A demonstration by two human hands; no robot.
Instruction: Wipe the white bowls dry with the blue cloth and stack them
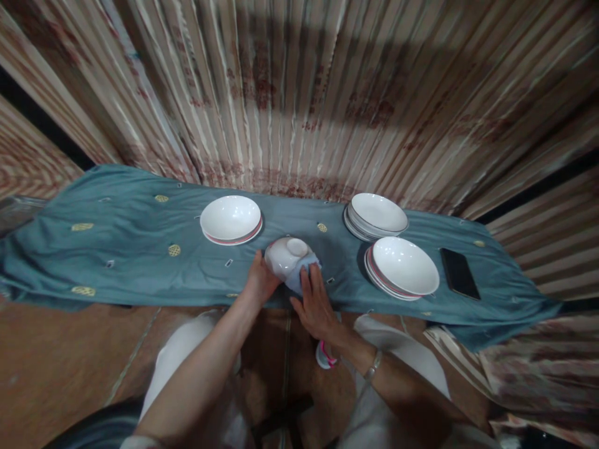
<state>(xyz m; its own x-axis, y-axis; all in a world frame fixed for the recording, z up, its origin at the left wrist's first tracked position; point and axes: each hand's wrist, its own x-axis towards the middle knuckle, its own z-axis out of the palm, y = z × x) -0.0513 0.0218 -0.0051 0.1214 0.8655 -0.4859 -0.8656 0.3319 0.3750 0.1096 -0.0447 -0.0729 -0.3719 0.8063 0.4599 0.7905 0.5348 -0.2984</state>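
A white bowl (281,257) is tipped with its base facing up and away, above the front part of the cloth-covered table. My left hand (262,279) grips its left side by the rim. With my right hand (314,299) I press a light blue cloth (296,278) against the bowl's outer right side, the fingers bent over the cloth. The bowl's inside is hidden from me. To the left and behind stands a short stack of white bowls (231,218) with a red band showing below the top one.
On the right are two more stacks, dark-rimmed white dishes (378,213) at the back and white bowls with red bands (405,267) in front. A black phone (459,273) lies beside them. The teal tablecloth (135,237) reaches a pleated curtain (290,93) behind.
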